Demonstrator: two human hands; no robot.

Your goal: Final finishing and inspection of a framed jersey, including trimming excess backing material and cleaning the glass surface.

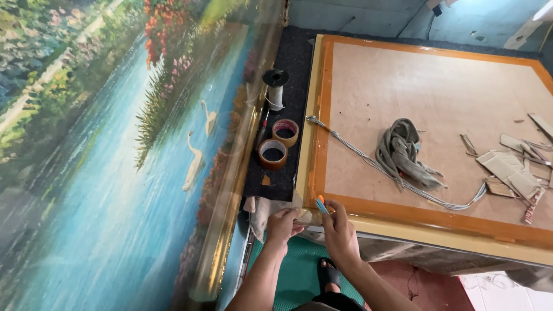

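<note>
Down close, the left hand (pixel 283 222) pinches a pale wad of tape or paper (pixel 307 216) at the near corner of the big frame (pixel 403 222). Its grip is closed on that wad. The right hand (pixel 340 227) is closed around a small cutter with an orange and blue tip (pixel 321 204), just beside the wad. The two hands almost touch, so the blade could slip and nick a finger or scratch the yellow edge. Farther along the dark surface (pixel 288 57) sit two rolls of brown tape (pixel 273 153) and a spool of thread (pixel 276 87). On the frame's brown back lie a grey cloth (pixel 403 151), a wire (pixel 368 164) and cardboard scraps (pixel 512 170). A big swan painting (pixel 115 173) leans at the left.
</note>
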